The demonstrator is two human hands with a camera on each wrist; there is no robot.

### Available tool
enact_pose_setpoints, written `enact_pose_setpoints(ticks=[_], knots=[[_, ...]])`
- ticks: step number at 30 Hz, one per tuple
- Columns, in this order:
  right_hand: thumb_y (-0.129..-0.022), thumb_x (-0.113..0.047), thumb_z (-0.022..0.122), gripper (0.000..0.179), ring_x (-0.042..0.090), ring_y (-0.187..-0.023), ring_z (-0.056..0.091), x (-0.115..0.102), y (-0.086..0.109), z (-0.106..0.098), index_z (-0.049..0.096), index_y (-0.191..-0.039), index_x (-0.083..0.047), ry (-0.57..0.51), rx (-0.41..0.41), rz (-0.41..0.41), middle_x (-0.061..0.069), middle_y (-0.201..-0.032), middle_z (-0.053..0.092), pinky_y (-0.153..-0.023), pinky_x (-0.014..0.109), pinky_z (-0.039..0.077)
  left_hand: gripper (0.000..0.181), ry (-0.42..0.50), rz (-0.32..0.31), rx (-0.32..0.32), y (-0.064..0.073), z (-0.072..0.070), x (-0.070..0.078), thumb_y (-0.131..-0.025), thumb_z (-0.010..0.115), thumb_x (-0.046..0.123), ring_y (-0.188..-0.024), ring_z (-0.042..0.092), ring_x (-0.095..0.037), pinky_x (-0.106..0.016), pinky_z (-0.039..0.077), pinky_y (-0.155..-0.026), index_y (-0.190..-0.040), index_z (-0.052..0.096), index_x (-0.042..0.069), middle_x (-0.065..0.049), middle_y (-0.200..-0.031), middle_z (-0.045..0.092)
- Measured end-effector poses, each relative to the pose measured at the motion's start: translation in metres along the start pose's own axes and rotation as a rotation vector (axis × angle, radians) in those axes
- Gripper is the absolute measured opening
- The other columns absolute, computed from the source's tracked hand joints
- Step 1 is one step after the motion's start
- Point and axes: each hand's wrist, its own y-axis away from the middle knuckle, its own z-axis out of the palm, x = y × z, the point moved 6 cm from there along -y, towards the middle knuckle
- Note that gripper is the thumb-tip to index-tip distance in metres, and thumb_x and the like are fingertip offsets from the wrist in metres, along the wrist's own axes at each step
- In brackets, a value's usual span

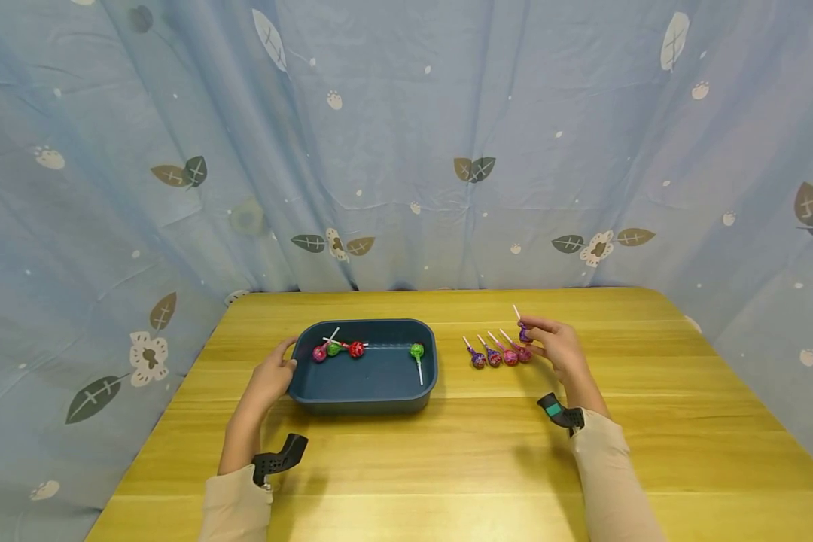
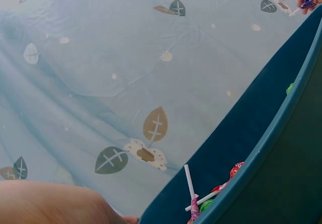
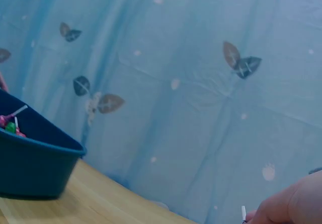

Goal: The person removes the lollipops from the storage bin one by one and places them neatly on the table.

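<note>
My left hand [image 1: 274, 374] rests against the left end of a dark blue plastic bin [image 1: 362, 388], its fingertips at the outer wall. At the right, my right hand [image 1: 561, 348] pinches a purple-wrapped lollipop [image 1: 524, 333], its white stick pointing up. Just left of and below that hand, several lollipops lie in a row on the table, among them a purple one [image 1: 478, 360] and a pink one [image 1: 510, 357]. Inside the bin, a pink lollipop [image 1: 319, 354], a green lollipop [image 1: 334, 348] and a red lollipop [image 1: 356, 349] cluster at the left; another green lollipop [image 1: 416, 351] lies at the right.
A wooden table [image 1: 406, 467] holds everything. Behind it and along both sides hangs a light blue curtain [image 1: 406, 226] with leaf and flower prints. A black camera mount is worn on each wrist.
</note>
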Motion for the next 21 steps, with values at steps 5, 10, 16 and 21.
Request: enact_pose_setpoints(ticks=[5,10,16,21], knots=[[-0.1,-0.002,0.043,0.038,0.014,-0.101,0.058,0.006,-0.003,-0.011,0.05,-0.136,0.007,0.07,0.048,-0.001,0.028,-0.138,0.046,-0.092,0.038,0.047,0.05,-0.002,0.003,0.002,-0.001,0.0,0.0,-0.103,0.035,0.009,-0.113,0.051,-0.045,-0.051,0.045,-0.084,-0.151,0.025,0.0,-0.035,-0.133,0.046],[-0.1,0.0,0.043,0.037,0.023,-0.108,0.055,0.014,-0.007,-0.018,0.052,-0.135,0.007,0.125,0.077,0.007,0.028,-0.137,0.048,-0.092,0.039,0.047,0.05,-0.005,0.0,0.005,-0.001,0.0,0.0,-0.102,0.035,0.009,-0.113,0.051,-0.045,-0.051,0.045,-0.084,-0.15,0.025,0.0,-0.035,-0.133,0.046],[-0.098,0.004,0.043,0.037,0.015,-0.099,0.056,0.023,-0.011,-0.018,0.052,-0.133,0.009,0.102,0.077,0.03,0.03,-0.136,0.048,-0.088,0.033,0.049,0.05,0.0,0.0,0.002,0.0,0.0,0.001,-0.102,0.036,0.008,-0.109,0.054,-0.044,-0.047,0.047,-0.08,-0.15,0.026,0.0,-0.036,-0.132,0.046],[-0.096,0.006,0.041,0.038,0.006,-0.089,0.057,0.031,-0.013,-0.018,0.052,-0.132,0.011,0.09,0.075,0.043,0.031,-0.135,0.047,-0.082,0.026,0.05,0.049,0.008,0.004,0.003,0.001,0.0,0.0,-0.102,0.036,0.008,-0.103,0.056,-0.041,-0.044,0.047,-0.076,-0.15,0.026,0.0,-0.035,-0.129,0.048]])
